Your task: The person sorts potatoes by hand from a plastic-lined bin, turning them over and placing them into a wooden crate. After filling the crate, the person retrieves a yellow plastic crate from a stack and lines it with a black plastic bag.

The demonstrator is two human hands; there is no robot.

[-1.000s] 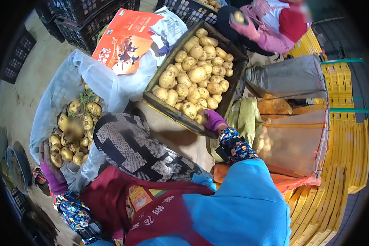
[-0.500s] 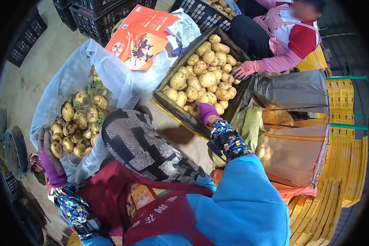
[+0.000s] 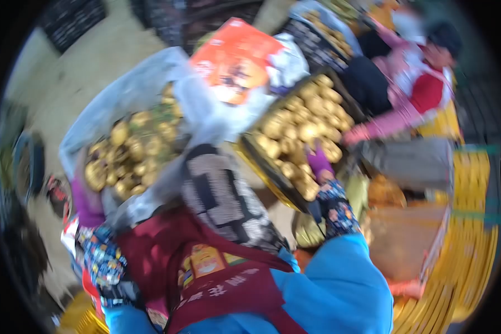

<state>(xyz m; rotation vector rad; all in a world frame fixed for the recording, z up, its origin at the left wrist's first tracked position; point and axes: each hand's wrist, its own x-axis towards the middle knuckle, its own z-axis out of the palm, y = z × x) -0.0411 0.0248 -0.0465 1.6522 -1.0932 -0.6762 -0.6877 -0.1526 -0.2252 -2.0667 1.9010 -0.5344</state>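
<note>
My right hand (image 3: 319, 161), in a purple glove, rests on the potatoes (image 3: 309, 129) near the close side of a dark crate (image 3: 261, 167). Its fingers look spread, and no potato shows in its grip. On the left, my left hand (image 3: 88, 195), also gloved, is by the near left edge of a container lined with pale blue plastic sheet (image 3: 103, 100). Dirtier potatoes (image 3: 129, 153) with some green stems fill that container. Motion blur hides what the left fingers are doing.
Across the crate, a co-worker's pink-gloved hand (image 3: 355, 134) is at its right edge. An orange-red printed sheet (image 3: 236, 53) lies behind the containers. Yellow crates (image 3: 467, 239) are stacked at right. A blue tub (image 3: 29, 167) stands far left.
The whole view has shifted and blurred. My right hand has moved from the crate's near rim further in over the potatoes. The left hand stays by the lined container.
</note>
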